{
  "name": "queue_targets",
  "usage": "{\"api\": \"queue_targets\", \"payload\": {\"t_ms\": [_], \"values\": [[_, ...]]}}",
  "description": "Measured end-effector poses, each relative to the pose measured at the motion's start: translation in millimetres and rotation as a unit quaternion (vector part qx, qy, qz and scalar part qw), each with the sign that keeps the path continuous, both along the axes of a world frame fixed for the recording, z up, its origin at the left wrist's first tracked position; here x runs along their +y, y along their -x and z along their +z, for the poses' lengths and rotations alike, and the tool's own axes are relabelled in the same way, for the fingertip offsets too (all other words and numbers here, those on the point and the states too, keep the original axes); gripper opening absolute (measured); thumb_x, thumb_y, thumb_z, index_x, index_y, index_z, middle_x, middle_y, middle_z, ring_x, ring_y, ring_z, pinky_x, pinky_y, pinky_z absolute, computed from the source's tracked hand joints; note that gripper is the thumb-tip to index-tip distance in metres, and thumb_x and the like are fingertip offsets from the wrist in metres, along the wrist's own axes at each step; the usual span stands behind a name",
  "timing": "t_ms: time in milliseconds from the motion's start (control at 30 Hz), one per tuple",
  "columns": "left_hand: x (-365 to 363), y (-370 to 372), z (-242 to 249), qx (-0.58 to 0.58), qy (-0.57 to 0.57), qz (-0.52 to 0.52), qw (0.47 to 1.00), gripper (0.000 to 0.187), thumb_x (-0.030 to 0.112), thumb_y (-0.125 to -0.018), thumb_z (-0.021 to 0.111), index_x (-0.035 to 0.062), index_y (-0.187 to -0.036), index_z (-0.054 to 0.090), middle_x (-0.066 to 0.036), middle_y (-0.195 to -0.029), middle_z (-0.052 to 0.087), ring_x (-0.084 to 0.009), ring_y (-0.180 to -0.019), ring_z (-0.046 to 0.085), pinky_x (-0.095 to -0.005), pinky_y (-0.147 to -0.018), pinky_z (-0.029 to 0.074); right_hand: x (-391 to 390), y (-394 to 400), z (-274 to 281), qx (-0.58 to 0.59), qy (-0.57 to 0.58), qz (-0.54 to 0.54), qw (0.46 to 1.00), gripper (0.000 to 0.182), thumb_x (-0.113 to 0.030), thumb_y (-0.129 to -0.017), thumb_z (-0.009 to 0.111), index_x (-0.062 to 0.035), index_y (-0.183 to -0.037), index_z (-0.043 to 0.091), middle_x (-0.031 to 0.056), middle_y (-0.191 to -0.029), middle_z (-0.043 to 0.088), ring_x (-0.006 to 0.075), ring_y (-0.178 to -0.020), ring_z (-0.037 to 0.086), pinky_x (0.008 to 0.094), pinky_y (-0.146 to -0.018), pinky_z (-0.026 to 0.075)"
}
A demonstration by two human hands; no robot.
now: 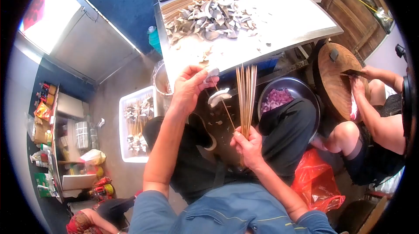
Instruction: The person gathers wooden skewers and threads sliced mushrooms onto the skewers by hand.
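Note:
Between the fingers of my left hand [192, 81] is a pale grey-white slice [211, 75], at the upper tip of a thin skewer. Lower on that skewer, white pieces [219, 97] are threaded. My right hand [248, 146] is closed round a bundle of bare wooden skewers [247, 99] standing upright, and the lower end of the single skewer also meets its fingers. Beyond my hands, a heap of grey and white slices [211, 19] lies on the metal table [297, 24], with more skewers [172, 9] behind it.
A white tray [123, 131] of loaded skewers stands at the left. Right of my knees are a bowl [313, 103] of chopped purple pieces and a red bag [316, 181]. Another person [384, 125] cuts at a round wooden board [334, 81]. Someone else [94, 221] is at lower left.

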State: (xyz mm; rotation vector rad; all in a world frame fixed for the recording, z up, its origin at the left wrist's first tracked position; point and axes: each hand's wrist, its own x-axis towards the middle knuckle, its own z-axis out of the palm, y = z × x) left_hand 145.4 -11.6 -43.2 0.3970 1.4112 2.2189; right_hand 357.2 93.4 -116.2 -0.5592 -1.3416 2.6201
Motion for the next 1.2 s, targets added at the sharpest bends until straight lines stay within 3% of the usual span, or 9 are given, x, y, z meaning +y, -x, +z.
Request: {"api": "queue_targets", "payload": {"t_ms": [267,567,667,733,767,867,933,1033,1200], "values": [[-1,-5,-3,0.005,-0.002,0.005,1.000,0.010,0.005,-0.086,0.064,-0.0002,-0.089,0.056,-0.016,-0.088,0.066,-0.0264,-0.081,0.068,-0.0338,-0.072,0.058,0,-1,1,-0.005,-0.003,0.000,1.000,0.011,-0.012,-0.091,0.059,-0.0053,-0.098,0.054,0.0024,-0.068,0.059,0.0032,-0.048,0.043,0.0167,-0.043,0.032],[3,4,19,0.157,0.255,-0.134,0.944,0.010,0.011,-0.082,0.070,0.0018,-0.085,0.067,-0.005,-0.084,0.068,-0.0098,-0.075,0.060,-0.0237,-0.071,0.047,3,1,-1,-0.020,0.000,-0.015,1.000,0.010,-0.012,-0.091,0.058,-0.0055,-0.096,0.054,0.0026,-0.067,0.059,0.0036,-0.048,0.044,0.0171,-0.043,0.032],[25,49,23,0.291,0.274,-0.003,0.916,0.012,0.013,-0.085,0.065,0.0013,-0.087,0.067,-0.002,-0.076,0.065,-0.0080,-0.072,0.058,-0.0233,-0.067,0.047,7,3,-1,-0.021,0.006,-0.026,0.999,0.010,-0.012,-0.091,0.058,-0.0055,-0.096,0.054,0.0028,-0.067,0.059,0.0037,-0.048,0.044,0.0172,-0.043,0.032],[49,72,36,0.386,0.314,0.091,0.863,0.015,0.012,-0.077,0.065,-0.0006,-0.085,0.068,-0.008,-0.073,0.066,-0.0112,-0.067,0.061,-0.0244,-0.063,0.047,9,4,-2,-0.019,0.005,-0.033,0.999,0.010,-0.012,-0.091,0.058,-0.0055,-0.096,0.054,0.0029,-0.067,0.059,0.0038,-0.047,0.044,0.0172,-0.042,0.032],[59,88,33,0.441,0.342,0.106,0.823,0.017,0.012,-0.080,0.065,-0.0008,-0.092,0.067,-0.003,-0.071,0.063,-0.0076,-0.066,0.057,-0.0229,-0.061,0.046,10,4,-3,-0.026,-0.001,-0.030,0.999,0.010,-0.013,-0.091,0.058,-0.0053,-0.096,0.054,0.0030,-0.067,0.059,0.0039,-0.047,0.044,0.0174,-0.042,0.032],[86,128,15,0.488,0.344,0.112,0.794,0.020,0.013,-0.079,0.063,0.0016,-0.094,0.068,-0.007,-0.074,0.066,-0.0140,-0.069,0.062,-0.0275,-0.065,0.049,11,2,-7,-0.034,-0.011,-0.028,0.999,0.009,-0.012,-0.091,0.058,-0.0056,-0.096,0.053,0.0045,-0.067,0.060,0.0043,-0.045,0.042,0.0177,-0.041,0.031],[96,140,9,0.593,0.437,0.129,0.664,0.020,0.016,-0.077,0.061,0.0044,-0.092,0.069,-0.012,-0.080,0.067,-0.0246,-0.077,0.065,-0.0345,-0.072,0.050,13,0,-6,-0.041,-0.012,-0.026,0.999,0.009,-0.011,-0.092,0.057,-0.0059,-0.097,0.052,0.0059,-0.067,0.060,0.0047,-0.044,0.041,0.0181,-0.041,0.031],[102,144,4,0.622,0.479,0.120,0.608,0.018,0.017,-0.076,0.060,0.0061,-0.088,0.068,-0.013,-0.083,0.065,-0.0310,-0.084,0.063,-0.0401,-0.077,0.049,16,-3,-9,-0.041,-0.003,-0.034,0.999,0.008,-0.011,-0.092,0.057,-0.0062,-0.097,0.052,0.0057,-0.067,0.060,0.0049,-0.044,0.042,0.0180,-0.041,0.031],[91,125,18,0.633,0.455,0.164,0.605,0.011,0.014,-0.075,0.064,0.0047,-0.080,0.063,-0.013,-0.085,0.062,-0.0306,-0.085,0.062,-0.0423,-0.074,0.049,20,-4,-12,-0.037,-0.004,-0.041,0.998,0.008,-0.011,-0.092,0.057,-0.0066,-0.097,0.052,0.0054,-0.066,0.060,0.0050,-0.044,0.042,0.0176,-0.040,0.031]]}}
